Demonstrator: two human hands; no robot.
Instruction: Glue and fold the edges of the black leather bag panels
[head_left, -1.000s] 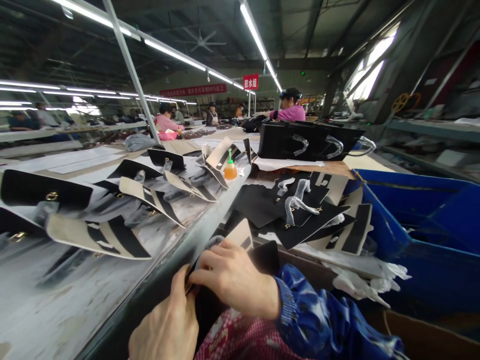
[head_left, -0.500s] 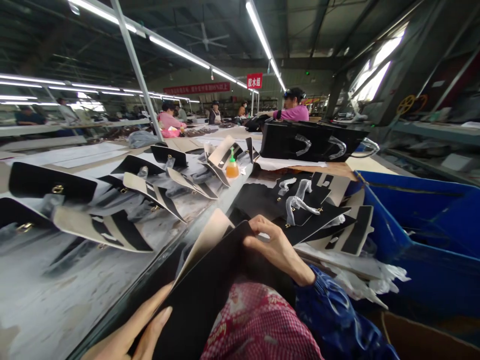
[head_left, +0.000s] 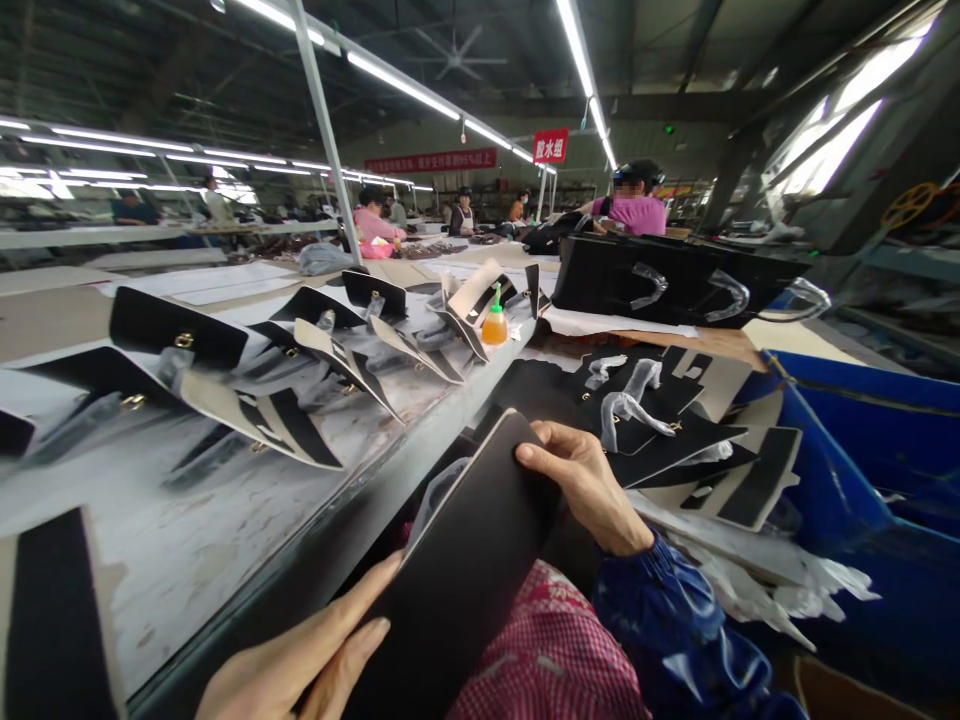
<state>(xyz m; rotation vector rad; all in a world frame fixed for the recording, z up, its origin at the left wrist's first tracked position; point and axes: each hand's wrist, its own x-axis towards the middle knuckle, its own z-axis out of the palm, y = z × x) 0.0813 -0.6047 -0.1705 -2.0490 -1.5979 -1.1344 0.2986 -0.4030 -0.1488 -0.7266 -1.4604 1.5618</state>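
A black bag panel (head_left: 465,560) is held over my lap between both hands, its smooth black face toward me. My left hand (head_left: 300,640) grips the lower left edge, thumb on the black face and fingers behind. At the upper right corner, my right hand (head_left: 589,480) pinches the panel between thumb and fingers. Clear plastic wrap (head_left: 439,495) shows behind its left edge. To the right lies a pile of black panels (head_left: 607,420) with plastic-wrapped handles and gold-coloured rings. Similar folded panels (head_left: 262,405) stand on the table at the left.
The pale worktable (head_left: 225,560) runs along my left, with a bottle of orange liquid with a green cap (head_left: 495,322) near its edge. Blue bins (head_left: 840,450) stand at the right. Black bags (head_left: 675,280) line the back; several people work beyond.
My hands have brought the panel's edges together, and its beige inner side no longer shows. The view has turned left, so a panel appears at the lower left.
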